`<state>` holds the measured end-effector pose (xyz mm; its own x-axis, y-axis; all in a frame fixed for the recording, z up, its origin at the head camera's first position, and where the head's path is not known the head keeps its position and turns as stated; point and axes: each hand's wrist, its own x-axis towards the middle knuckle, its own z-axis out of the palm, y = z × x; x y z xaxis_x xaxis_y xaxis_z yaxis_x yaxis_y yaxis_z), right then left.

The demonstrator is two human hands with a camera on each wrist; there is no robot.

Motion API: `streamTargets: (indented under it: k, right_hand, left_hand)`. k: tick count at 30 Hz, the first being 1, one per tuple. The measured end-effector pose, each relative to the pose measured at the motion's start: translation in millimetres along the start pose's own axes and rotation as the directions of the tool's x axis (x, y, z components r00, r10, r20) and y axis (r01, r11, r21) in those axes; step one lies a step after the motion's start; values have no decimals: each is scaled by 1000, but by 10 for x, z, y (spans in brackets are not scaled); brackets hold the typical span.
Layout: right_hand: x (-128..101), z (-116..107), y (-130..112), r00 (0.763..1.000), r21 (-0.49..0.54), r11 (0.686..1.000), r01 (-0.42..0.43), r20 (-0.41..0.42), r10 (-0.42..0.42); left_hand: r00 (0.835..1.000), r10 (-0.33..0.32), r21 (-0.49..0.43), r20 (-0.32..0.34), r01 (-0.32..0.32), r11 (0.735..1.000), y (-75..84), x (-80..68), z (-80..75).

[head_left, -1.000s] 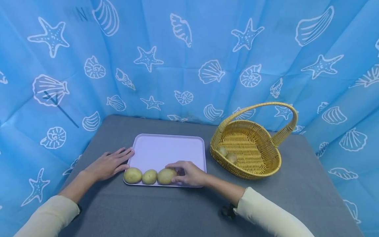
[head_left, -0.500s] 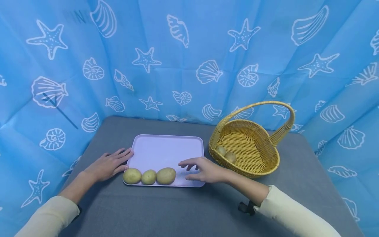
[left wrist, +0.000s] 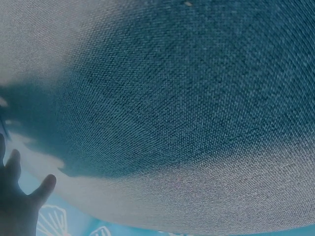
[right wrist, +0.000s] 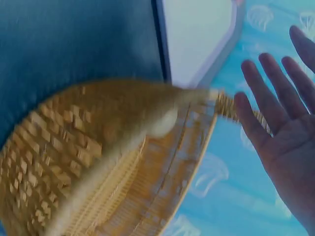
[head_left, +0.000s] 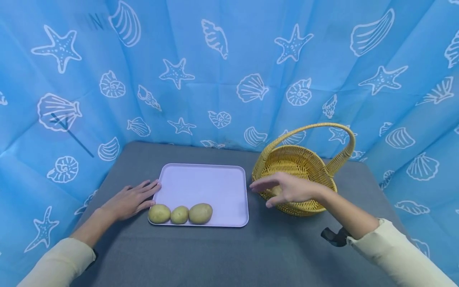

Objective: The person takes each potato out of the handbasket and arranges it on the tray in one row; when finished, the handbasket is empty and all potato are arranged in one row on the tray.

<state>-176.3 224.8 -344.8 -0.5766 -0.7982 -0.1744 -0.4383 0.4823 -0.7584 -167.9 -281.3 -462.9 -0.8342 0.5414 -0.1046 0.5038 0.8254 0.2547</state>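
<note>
L hand relaxed, 9 o'clk of tray; R hand unclenched, 8 o'clk of basket; 3 potatoes @ tray's 6–8 o'clk.

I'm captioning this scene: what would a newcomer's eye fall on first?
Probably the blue curtain, its shell-and-starfish print filling the background behind the table. Next, the yellow wicker basket on the table's right, with the right hand overlapping its near-left side in the head view. Then three potatoes lined along the near edge of the lilac tray.
</note>
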Motion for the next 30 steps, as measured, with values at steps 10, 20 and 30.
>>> streamTargets:
  k: [10,20,30]
  right_hand:
    - [-138,-377,376,986,130,985,-117,136,99]
    - [-152,-610,755,926,236,913,-332,266,268]
    - [-62,-573,893,837,195,830,-523,303,456]
  left_hand:
    - [1000,7,9,-10,-7,1000,-1,-14,-11]
    - [1000,12,21,-17,-12,1000,3,-7,9]
    - [1000,-4,21,-7,4,1000,-1,-10,6]
